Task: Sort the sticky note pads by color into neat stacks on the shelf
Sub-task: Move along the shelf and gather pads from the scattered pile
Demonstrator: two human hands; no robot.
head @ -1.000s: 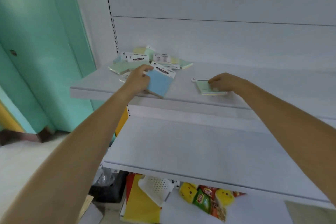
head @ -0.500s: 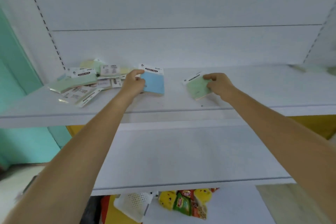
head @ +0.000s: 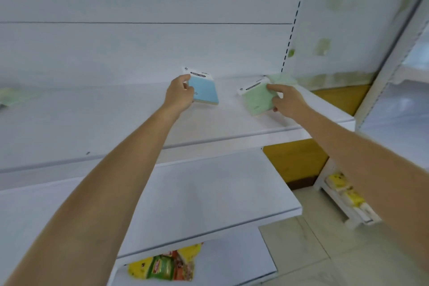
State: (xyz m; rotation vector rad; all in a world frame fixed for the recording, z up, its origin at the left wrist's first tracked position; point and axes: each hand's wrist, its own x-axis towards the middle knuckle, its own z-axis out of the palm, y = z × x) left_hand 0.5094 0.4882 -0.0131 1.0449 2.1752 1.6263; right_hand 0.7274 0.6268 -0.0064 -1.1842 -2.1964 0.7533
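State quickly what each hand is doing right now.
Left hand: grips the blue sticky note pad.
Right hand: holds the green sticky note pad.

The left grip and the right grip are bare hands. Behind each grip a bare wrist widens into a long, smooth forearm: the left forearm and the right forearm run uncovered to the picture's edge.

Tilted blue pad left of tilted green pad, both white-labelled
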